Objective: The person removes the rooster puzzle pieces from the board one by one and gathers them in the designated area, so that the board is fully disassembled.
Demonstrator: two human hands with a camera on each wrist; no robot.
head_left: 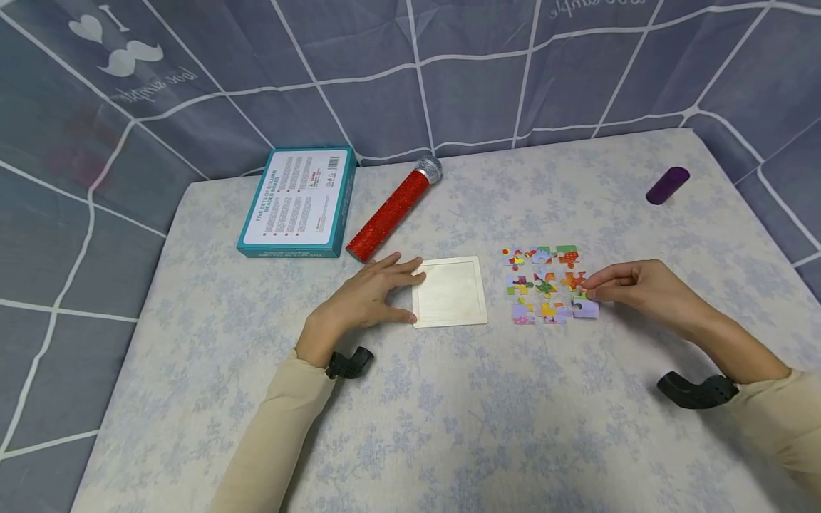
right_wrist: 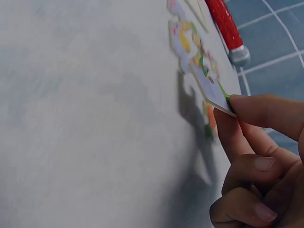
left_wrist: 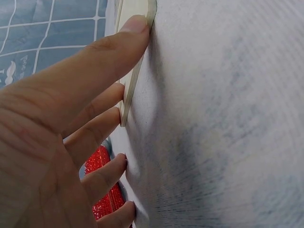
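In the head view, my left hand [head_left: 368, 296] is at the left side of a shallow cream square puzzle tray [head_left: 481, 292]. Its thumb and some fingers touch the tray's edge, spread out and fairly straight. The left wrist view shows the thumb [left_wrist: 109, 52] on the tray's rim [left_wrist: 137, 71]. With thumb and forefinger, my right hand [head_left: 648, 292] pinches a lavender puzzle piece [head_left: 585, 307], tilted up off the table in the right wrist view [right_wrist: 211, 88]. Beside it, several colourful puzzle pieces [head_left: 545, 285] lie in loose rows.
Behind the left hand lies a red glittery toy microphone [head_left: 391, 214] with a silver head. A teal and white box [head_left: 295, 203] sits at the back left. On the far right is a purple cylinder [head_left: 667, 185]. A grey-blue gridded curtain [head_left: 359, 57] hangs behind the table.
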